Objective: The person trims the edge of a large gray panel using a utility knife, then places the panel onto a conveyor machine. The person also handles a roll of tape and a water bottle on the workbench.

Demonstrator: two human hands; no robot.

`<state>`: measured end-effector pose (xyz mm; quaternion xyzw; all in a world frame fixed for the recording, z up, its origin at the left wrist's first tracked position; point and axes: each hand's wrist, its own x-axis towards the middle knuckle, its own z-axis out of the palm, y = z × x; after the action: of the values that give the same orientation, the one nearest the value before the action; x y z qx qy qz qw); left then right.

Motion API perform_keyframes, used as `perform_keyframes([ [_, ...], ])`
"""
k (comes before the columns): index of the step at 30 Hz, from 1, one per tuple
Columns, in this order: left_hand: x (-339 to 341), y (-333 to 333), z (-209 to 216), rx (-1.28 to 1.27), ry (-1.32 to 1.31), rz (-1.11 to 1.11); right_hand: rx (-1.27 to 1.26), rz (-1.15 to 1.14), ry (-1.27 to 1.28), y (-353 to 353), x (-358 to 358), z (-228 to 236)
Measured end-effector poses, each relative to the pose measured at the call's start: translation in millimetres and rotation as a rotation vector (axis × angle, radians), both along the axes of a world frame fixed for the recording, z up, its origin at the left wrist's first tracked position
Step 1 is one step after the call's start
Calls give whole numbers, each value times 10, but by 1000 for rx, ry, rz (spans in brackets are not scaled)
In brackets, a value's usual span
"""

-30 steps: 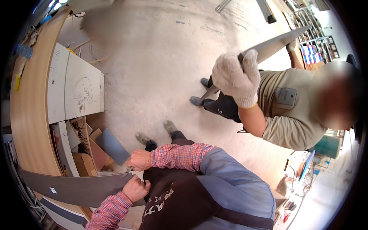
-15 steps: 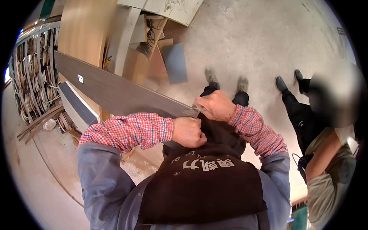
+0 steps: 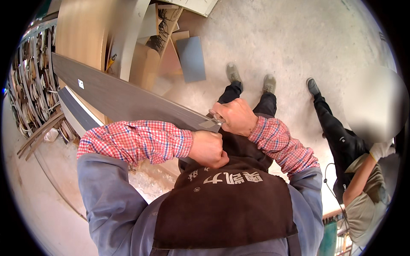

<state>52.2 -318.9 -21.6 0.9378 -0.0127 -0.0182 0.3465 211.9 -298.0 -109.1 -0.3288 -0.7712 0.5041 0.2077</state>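
Observation:
A long dark grey-brown board [image 3: 128, 99], with a small white label at its far end, runs from the upper left to its near end in front of me. My left hand [image 3: 210, 148] is closed at the board's near end, fingers curled; its hidden fingertips appear to wrap the edge. Across the board's end corner, my right hand [image 3: 238, 117] is closed on a small flat metal blade-like tool [image 3: 209, 123]. The tool's flat end lies against the board's surface. Most of its handle is hidden in my fingers.
A rack of edging strips [image 3: 34, 85] stands at far left. Tan panels [image 3: 81, 34] lean ahead, and a blue-grey panel [image 3: 191, 59] lies on the floor. At right stands another person [image 3: 363, 187] wearing a light glove. A cable [image 3: 60, 187] crosses the floor at left.
My right hand and the metal tool have shifted slightly left, the tool's flat end showing more clearly on the board. The other person's gloved hand has come into view at right.

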Motion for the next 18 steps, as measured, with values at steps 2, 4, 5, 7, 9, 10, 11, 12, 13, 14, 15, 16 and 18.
perform_keyframes([
  [2,-54,15,-59,-11,3,-11,-13,-3,14,21,-100,-38],
  [4,-66,42,-52,-26,8,-13,-18,-7,54,25,-199,-82],
  [5,-75,25,-61,-26,19,-15,-14,-10,84,30,-256,-127],
  [7,-67,-1,-25,-24,41,-13,-15,-3,123,89,-337,-100],
  [9,-51,14,-5,-31,34,-10,-22,18,146,172,-408,-61],
  [10,-53,29,-4,-33,32,-7,-17,9,153,183,-446,-84],
  [11,-69,28,-18,-41,35,-3,-12,1,160,174,-485,-113],
  [12,-86,9,-46,-53,34,3,-11,-6,162,165,-516,-131],
  [13,-105,-7,-65,-66,33,9,-2,-22,167,170,-554,-145],
  [14,-123,-23,-75,-83,41,5,6,-39,172,179,-599,-149],
  [15,-126,-21,-86,-99,46,0,17,-56,173,197,-623,-156],
  [16,-131,-13,-96,-115,51,-6,18,-34,150,216,-628,-151],
  [18,-137,14,-100,-114,57,-33,19,7,104,252,-624,-125],
])
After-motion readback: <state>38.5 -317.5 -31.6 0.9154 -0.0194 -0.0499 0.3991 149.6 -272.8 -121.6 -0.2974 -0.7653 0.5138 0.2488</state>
